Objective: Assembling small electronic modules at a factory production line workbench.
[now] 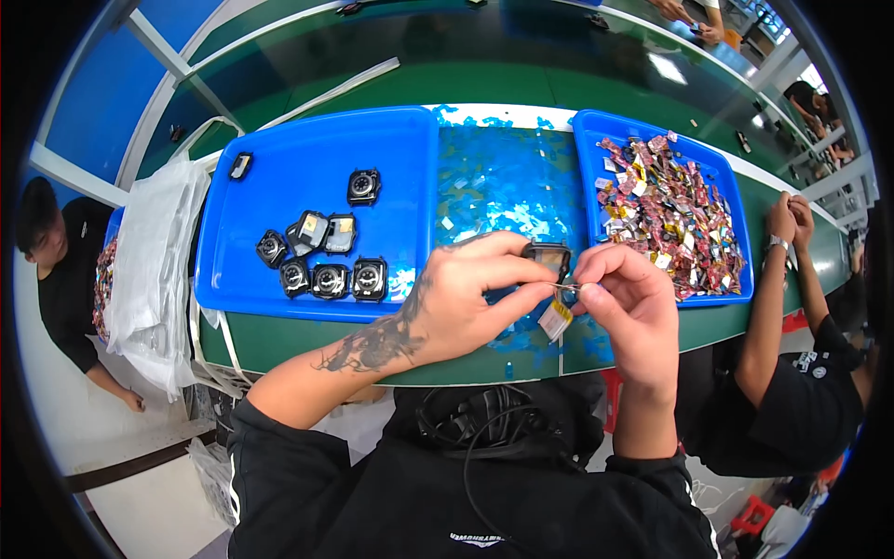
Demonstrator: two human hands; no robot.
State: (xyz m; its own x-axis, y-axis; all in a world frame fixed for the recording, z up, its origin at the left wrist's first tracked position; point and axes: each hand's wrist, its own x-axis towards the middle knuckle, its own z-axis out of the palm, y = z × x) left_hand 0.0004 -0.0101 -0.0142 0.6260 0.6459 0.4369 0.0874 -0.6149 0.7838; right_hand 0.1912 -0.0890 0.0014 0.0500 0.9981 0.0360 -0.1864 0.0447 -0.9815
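Note:
Both my hands meet over the front of the bench, fingertips nearly touching. My left hand (470,289) is closed, its fingers around the edge of a black square watch case (551,255). Thumb and index fingertip also meet at thin wires. A small silver and yellow battery pouch (555,320) hangs below the fingertips on these wires. My right hand (638,307) pinches the other end of the wires between thumb and index finger. What exactly lies between the fingertips is too small to make out.
At left, a blue tray (317,140) holds several black watch cases (369,278). A smaller blue tray (584,130) at right is heaped with small battery pouches (666,214). Between them lies a mat strewn with blue film scraps (507,168). Co-workers sit on both sides.

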